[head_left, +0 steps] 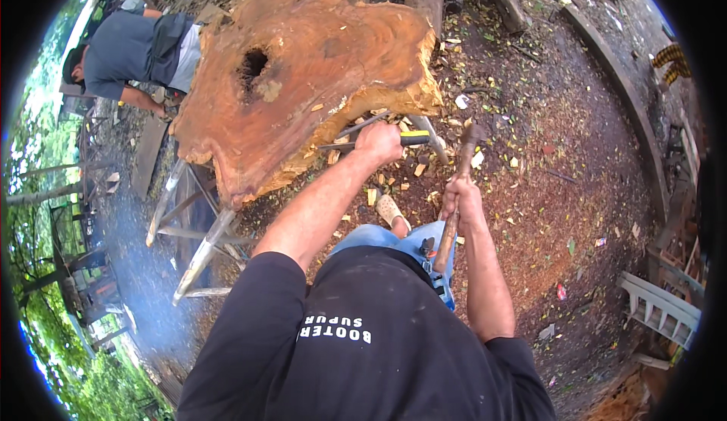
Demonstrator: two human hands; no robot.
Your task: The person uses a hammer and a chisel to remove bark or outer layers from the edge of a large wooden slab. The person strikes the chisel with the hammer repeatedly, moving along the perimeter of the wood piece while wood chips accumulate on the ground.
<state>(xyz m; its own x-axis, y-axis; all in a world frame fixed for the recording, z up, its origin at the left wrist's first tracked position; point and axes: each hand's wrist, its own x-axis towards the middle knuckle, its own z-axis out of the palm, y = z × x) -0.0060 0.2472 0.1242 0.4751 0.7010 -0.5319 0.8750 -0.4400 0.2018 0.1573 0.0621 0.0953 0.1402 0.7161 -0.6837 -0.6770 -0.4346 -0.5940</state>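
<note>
My left hand (379,145) is closed around a chisel with a yellow and black handle (415,138). Its dark blade points left, toward the rough, chipped edge of a large reddish-brown wood slab (318,50); whether the tip touches the wood I cannot tell. In my right hand (463,201) is a hammer (448,241), gripped partway along its wooden handle. The hammer's head (475,133) is raised, to the right of the chisel handle and apart from it. A dark hollow (254,65) opens in the slab's top.
Pole legs (203,258) support the slab. Pale wood chips (420,169) litter the ground near my sandalled foot (391,213). Another person (140,54) bends beside the slab's far left. Bluish smoke (155,292) hangs at left. A long beam (625,91) and a ladder-like frame (660,307) lie right.
</note>
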